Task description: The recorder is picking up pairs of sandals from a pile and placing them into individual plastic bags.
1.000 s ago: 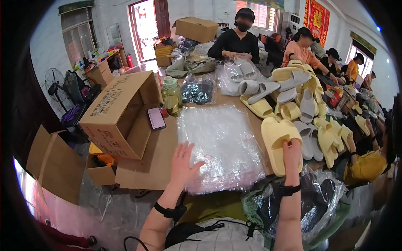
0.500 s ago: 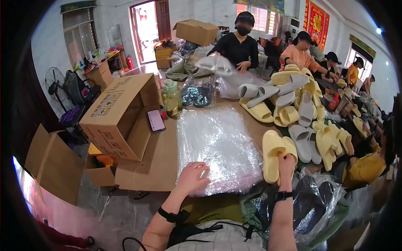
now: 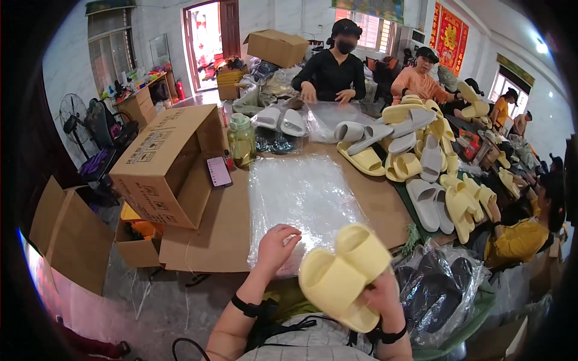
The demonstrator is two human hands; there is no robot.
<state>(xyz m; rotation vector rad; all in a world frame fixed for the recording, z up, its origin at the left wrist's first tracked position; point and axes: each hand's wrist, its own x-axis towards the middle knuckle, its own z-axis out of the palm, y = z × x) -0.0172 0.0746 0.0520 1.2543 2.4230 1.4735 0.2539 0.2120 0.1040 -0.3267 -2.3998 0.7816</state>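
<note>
My right hand (image 3: 383, 296) is closed round a pair of pale yellow slippers (image 3: 318, 278), held tilted in front of my body above the table's near edge. The slippers partly cover the fingers. My left hand (image 3: 277, 246) is over the near left part of a flat stack of clear plastic bags (image 3: 301, 198), thumb and fingers apart. Nothing shows between them; whether the fingertips touch the top bag is hard to see.
A cardboard box (image 3: 171, 165), phone (image 3: 218, 172) and green-lidded jar (image 3: 242, 139) are left of the bags. Grey and yellow slippers (image 3: 431, 157) pile up at right. Bagged dark slippers (image 3: 436, 289) lie near my right arm. Co-workers stand across and along the table.
My right hand has lifted the yellow slippers off the table's right side and brought them left, toward me. Across the table, a co-worker's bag is lowered, and a grey pair now lies beside the jar.
</note>
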